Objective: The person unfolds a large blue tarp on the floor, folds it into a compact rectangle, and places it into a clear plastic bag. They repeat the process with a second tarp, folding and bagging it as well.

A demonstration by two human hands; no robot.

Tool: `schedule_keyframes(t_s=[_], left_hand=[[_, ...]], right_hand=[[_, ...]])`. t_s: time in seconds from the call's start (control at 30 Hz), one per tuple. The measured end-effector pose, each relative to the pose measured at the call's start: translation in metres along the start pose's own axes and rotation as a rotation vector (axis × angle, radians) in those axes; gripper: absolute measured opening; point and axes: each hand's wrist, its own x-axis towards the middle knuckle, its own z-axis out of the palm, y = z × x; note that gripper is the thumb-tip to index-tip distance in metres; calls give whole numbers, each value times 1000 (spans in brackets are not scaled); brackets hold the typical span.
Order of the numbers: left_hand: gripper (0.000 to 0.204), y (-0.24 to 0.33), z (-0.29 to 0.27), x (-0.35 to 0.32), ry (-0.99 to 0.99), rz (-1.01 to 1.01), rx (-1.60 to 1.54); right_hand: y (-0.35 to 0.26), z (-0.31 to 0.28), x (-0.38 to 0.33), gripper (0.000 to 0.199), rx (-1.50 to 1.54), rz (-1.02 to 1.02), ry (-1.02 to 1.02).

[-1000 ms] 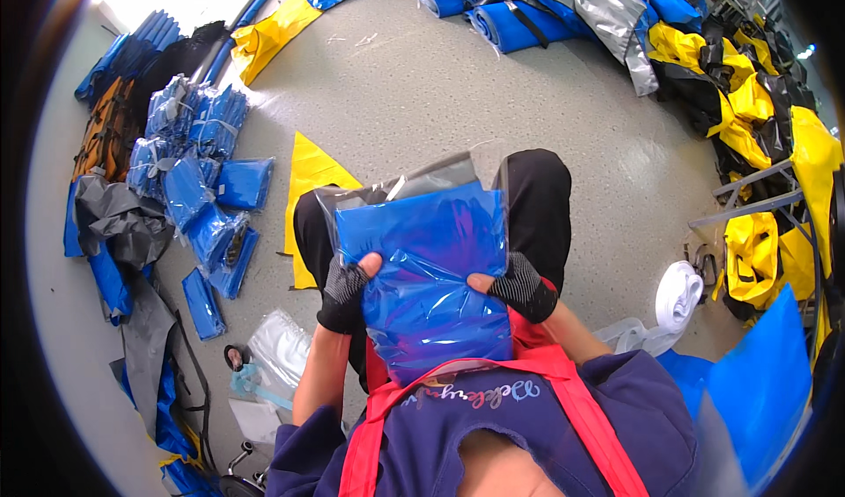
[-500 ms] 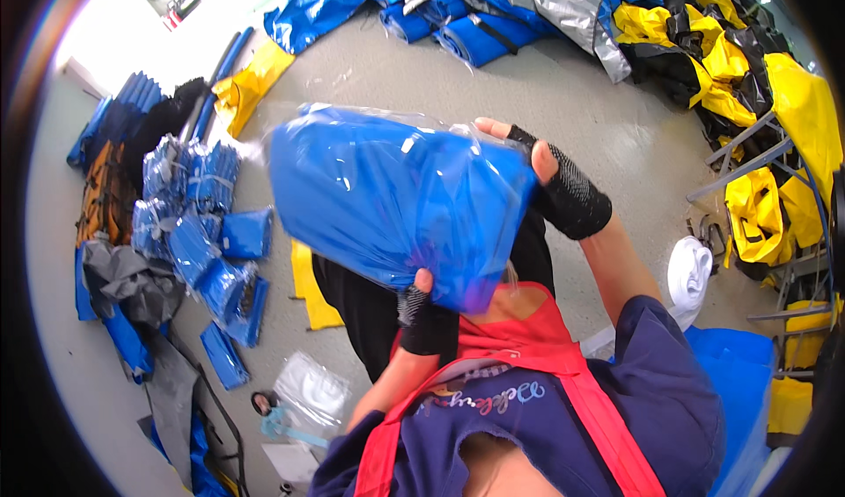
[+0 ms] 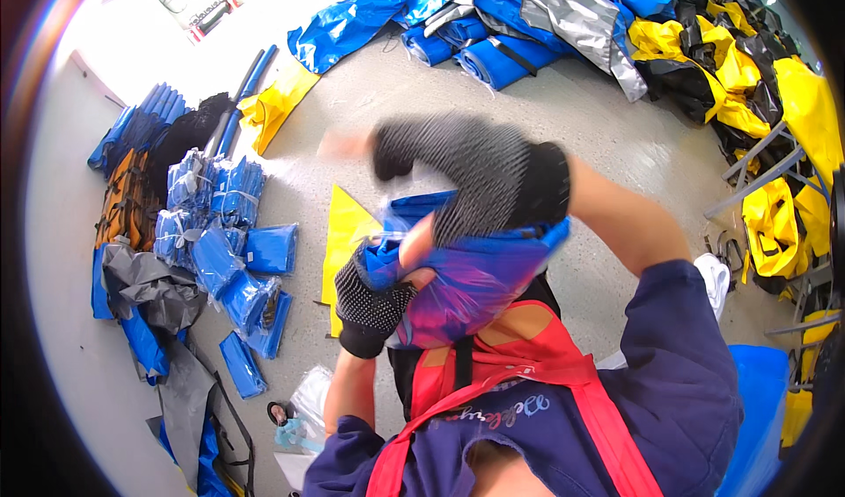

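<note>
I hold a blue folded package (image 3: pixel 480 277) in clear plastic film in front of my red apron. My left hand (image 3: pixel 374 299), in a black glove with bare fingertips, is closed on the gathered left end of the package. Above it reaches my right hand (image 3: pixel 475 176), gloved the same way, its fingers stretched to the left and blurred. Its thumb points down at the package near my left hand and looks apart from the other fingers. The right hand covers much of the package's top.
Several plastic-wrapped blue packages (image 3: pixel 238 272) lie on the floor at left, beside grey sheeting (image 3: pixel 154 281) and an orange bundle (image 3: pixel 123 202). Yellow sheets (image 3: pixel 348 228) lie ahead. Blue and silver tarps (image 3: pixel 502 61) are heaped at the back, yellow and black bags (image 3: pixel 770 224) at right.
The package, spread wide before, is now bunched up and nearer my body. My right hand has left its far right corner and swung left across it. My left hand grips its left end.
</note>
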Motion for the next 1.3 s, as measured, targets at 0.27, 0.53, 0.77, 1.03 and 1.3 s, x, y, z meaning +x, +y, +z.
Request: schedule_keyframes(t_s=[0.27, 0.53, 0.77, 1.03, 1.3], left_hand=[[67, -11, -13, 4, 303, 64, -562], [36, 22, -44, 33, 506, 195, -424], [23, 63, -53, 27, 707, 425, -650], [22, -67, 11, 50, 292, -234, -297], [26, -154, 32, 50, 437, -95, -253]], right_hand=[[37, 29, -26, 33, 791, 664, 270], [27, 60, 13, 32, 472, 422, 803], [-37, 11, 23, 31, 191, 198, 768], [84, 118, -16, 32, -102, 764, 540], [53, 150, 4, 29, -427, 37, 297]])
